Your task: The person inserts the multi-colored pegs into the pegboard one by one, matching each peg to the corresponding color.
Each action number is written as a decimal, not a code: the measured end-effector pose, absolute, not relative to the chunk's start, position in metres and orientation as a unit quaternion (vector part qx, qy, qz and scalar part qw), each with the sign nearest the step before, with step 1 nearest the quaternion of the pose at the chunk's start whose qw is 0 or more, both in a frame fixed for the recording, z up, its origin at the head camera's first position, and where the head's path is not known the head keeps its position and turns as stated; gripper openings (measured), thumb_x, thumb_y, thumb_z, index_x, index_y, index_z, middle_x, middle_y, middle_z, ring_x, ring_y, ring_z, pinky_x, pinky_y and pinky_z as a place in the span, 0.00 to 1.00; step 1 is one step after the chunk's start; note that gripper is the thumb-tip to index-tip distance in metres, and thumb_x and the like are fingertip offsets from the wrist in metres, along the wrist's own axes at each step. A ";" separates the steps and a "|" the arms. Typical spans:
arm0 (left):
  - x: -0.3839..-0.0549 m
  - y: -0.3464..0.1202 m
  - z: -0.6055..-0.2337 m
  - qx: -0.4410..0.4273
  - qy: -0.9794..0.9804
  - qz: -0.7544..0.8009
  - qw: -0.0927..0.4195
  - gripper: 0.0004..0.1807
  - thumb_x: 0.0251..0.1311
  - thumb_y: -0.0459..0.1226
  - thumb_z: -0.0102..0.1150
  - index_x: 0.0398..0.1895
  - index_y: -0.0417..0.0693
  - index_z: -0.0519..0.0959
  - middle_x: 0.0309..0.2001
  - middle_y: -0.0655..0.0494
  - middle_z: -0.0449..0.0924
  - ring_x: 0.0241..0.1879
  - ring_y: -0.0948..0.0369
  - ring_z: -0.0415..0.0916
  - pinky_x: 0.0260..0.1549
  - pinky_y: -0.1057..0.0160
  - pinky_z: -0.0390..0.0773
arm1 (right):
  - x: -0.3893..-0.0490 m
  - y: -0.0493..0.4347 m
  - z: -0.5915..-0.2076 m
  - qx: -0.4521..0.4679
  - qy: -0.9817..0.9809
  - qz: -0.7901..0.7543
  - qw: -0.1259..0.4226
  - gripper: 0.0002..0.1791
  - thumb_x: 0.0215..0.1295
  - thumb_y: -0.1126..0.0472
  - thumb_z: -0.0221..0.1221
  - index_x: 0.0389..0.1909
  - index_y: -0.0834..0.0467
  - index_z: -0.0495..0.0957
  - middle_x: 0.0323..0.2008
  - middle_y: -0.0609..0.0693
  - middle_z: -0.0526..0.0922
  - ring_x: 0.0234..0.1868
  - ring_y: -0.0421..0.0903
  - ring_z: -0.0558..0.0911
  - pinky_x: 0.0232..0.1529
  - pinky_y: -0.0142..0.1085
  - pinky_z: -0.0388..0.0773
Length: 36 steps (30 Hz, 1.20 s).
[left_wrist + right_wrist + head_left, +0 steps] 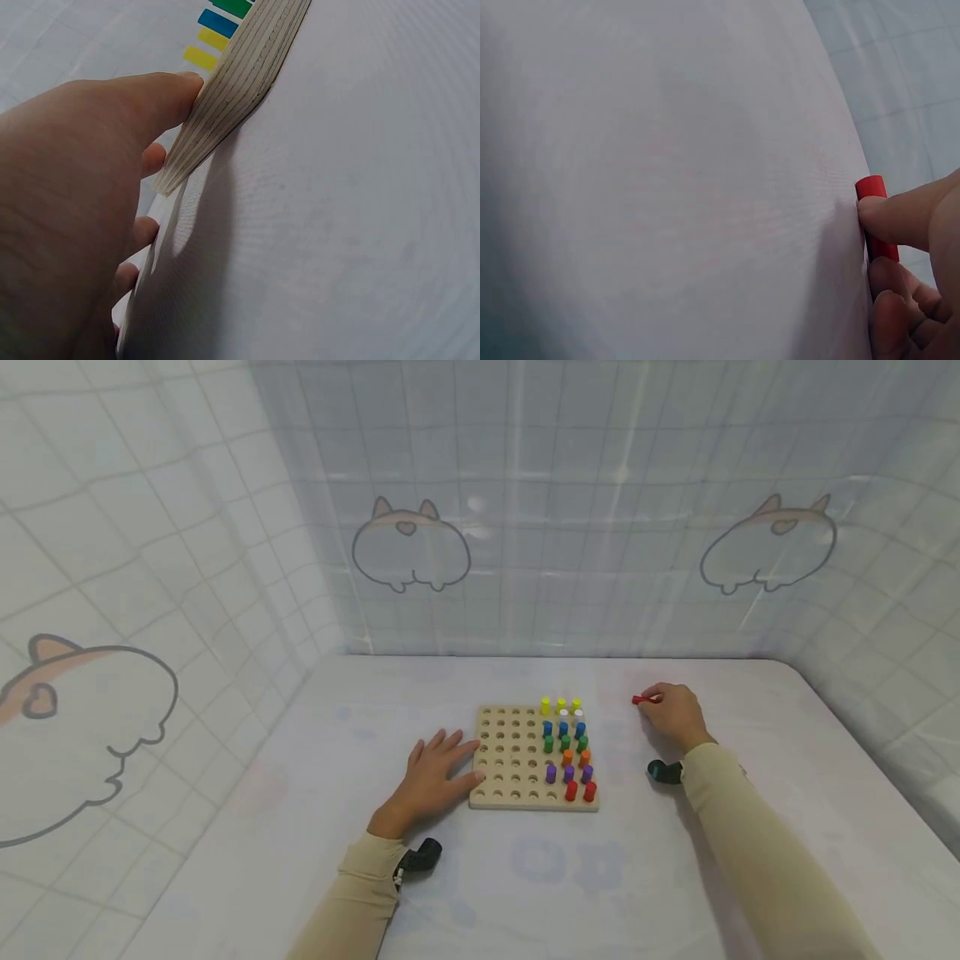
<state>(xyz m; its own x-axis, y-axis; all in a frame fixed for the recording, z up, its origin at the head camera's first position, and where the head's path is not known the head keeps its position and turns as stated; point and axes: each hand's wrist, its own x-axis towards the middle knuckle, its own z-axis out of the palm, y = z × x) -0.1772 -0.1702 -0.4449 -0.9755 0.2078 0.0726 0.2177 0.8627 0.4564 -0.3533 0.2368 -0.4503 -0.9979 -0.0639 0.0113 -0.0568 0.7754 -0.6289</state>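
Observation:
A wooden pegboard (pixel 507 800) lies on the table, its right-hand columns filled with coloured pegs. Yellow pegs (pixel 561 704) stand at the far edge, with white, blue, green, orange and purple rows nearer, and two red pegs (pixel 581 791) at the near right corner. My left hand (pixel 433 779) is spread at the board's left side, thumb and a finger touching its edge. In the left wrist view the thumb presses near a corner of the layered wood (pixel 238 75). Right of the board, my right hand (pixel 675 713) pinches a red peg (pixel 871 186) close over the tabletop.
A white patterned cloth (pixel 555 893) covers the table. Tile-print sheets with cartoon animals (pixel 411 550) hang behind and at both sides. Dark wrist-worn devices stick out beside the left wrist (pixel 422 857) and right wrist (pixel 664 771).

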 end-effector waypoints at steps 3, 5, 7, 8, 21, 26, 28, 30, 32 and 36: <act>-0.178 -0.170 -0.446 -0.112 -0.965 -0.236 0.015 0.35 0.68 0.59 0.54 0.73 0.57 0.69 0.76 0.47 0.57 0.77 0.44 0.43 0.70 0.35 0.35 | -0.352 0.238 -0.452 -0.038 0.941 -0.337 -0.007 0.16 0.71 0.59 0.57 0.52 0.65 0.80 0.46 0.64 0.80 0.46 0.60 0.75 0.50 0.53 0.75; -0.177 -0.170 -0.445 -0.111 -0.965 -0.236 0.013 0.35 0.68 0.59 0.54 0.74 0.57 0.69 0.76 0.47 0.57 0.77 0.44 0.43 0.71 0.35 0.35 | -0.351 0.239 -0.453 -0.041 0.938 -0.343 -0.014 0.16 0.71 0.58 0.58 0.52 0.66 0.80 0.46 0.65 0.80 0.45 0.60 0.75 0.49 0.53 0.74; -0.176 -0.171 -0.445 -0.110 -0.966 -0.235 0.011 0.35 0.68 0.59 0.54 0.74 0.57 0.69 0.76 0.47 0.57 0.78 0.44 0.42 0.70 0.35 0.35 | -0.349 0.238 -0.453 -0.036 0.933 -0.357 -0.016 0.17 0.72 0.58 0.58 0.52 0.66 0.80 0.47 0.65 0.80 0.46 0.60 0.75 0.48 0.52 0.75; -0.176 -0.171 -0.445 -0.109 -0.966 -0.235 0.011 0.35 0.68 0.59 0.54 0.74 0.57 0.69 0.76 0.47 0.57 0.78 0.44 0.42 0.70 0.35 0.35 | -0.348 0.238 -0.452 -0.030 0.931 -0.364 -0.014 0.17 0.72 0.57 0.58 0.53 0.66 0.80 0.47 0.65 0.79 0.47 0.60 0.75 0.49 0.52 0.75; -0.178 -0.171 -0.446 -0.110 -0.968 -0.225 0.015 0.35 0.68 0.60 0.53 0.74 0.58 0.68 0.77 0.48 0.57 0.78 0.45 0.43 0.71 0.36 0.36 | -0.333 0.239 -0.453 0.041 0.885 -0.463 -0.012 0.21 0.76 0.51 0.54 0.59 0.61 0.76 0.53 0.61 0.77 0.53 0.58 0.73 0.54 0.49 0.76; -0.178 -0.169 -0.445 -0.112 -0.967 -0.228 0.013 0.35 0.68 0.59 0.53 0.74 0.57 0.68 0.76 0.47 0.57 0.78 0.44 0.43 0.71 0.36 0.36 | -0.326 0.245 -0.455 0.026 0.873 -0.486 -0.019 0.24 0.76 0.46 0.53 0.59 0.61 0.76 0.48 0.59 0.79 0.44 0.54 0.77 0.41 0.36 0.78; -0.178 -0.169 -0.444 -0.114 -0.967 -0.228 0.012 0.35 0.68 0.58 0.54 0.74 0.56 0.68 0.76 0.47 0.57 0.77 0.44 0.43 0.71 0.35 0.36 | -0.322 0.246 -0.455 0.021 0.868 -0.496 -0.015 0.25 0.76 0.45 0.54 0.59 0.62 0.76 0.46 0.59 0.80 0.42 0.52 0.78 0.36 0.32 0.77; -0.178 -0.169 -0.444 -0.114 -0.968 -0.225 0.011 0.35 0.68 0.58 0.54 0.74 0.56 0.69 0.76 0.46 0.57 0.77 0.44 0.43 0.70 0.35 0.36 | -0.318 0.244 -0.455 0.021 0.865 -0.501 -0.009 0.26 0.75 0.44 0.54 0.58 0.61 0.76 0.45 0.58 0.80 0.41 0.51 0.78 0.35 0.29 0.77; -0.178 -0.169 -0.444 -0.112 -0.969 -0.221 0.011 0.35 0.68 0.58 0.53 0.74 0.57 0.68 0.76 0.47 0.57 0.77 0.44 0.43 0.71 0.35 0.36 | -0.315 0.241 -0.454 0.016 0.861 -0.508 -0.018 0.26 0.75 0.44 0.54 0.58 0.62 0.76 0.45 0.58 0.80 0.40 0.50 0.79 0.33 0.27 0.77; -0.179 -0.170 -0.445 -0.107 -0.969 -0.221 0.010 0.35 0.68 0.59 0.53 0.75 0.58 0.68 0.77 0.48 0.56 0.78 0.45 0.42 0.71 0.36 0.34 | -0.311 0.232 -0.452 -0.001 0.852 -0.521 -0.054 0.25 0.75 0.47 0.55 0.61 0.62 0.75 0.46 0.60 0.80 0.39 0.51 0.82 0.33 0.25 0.78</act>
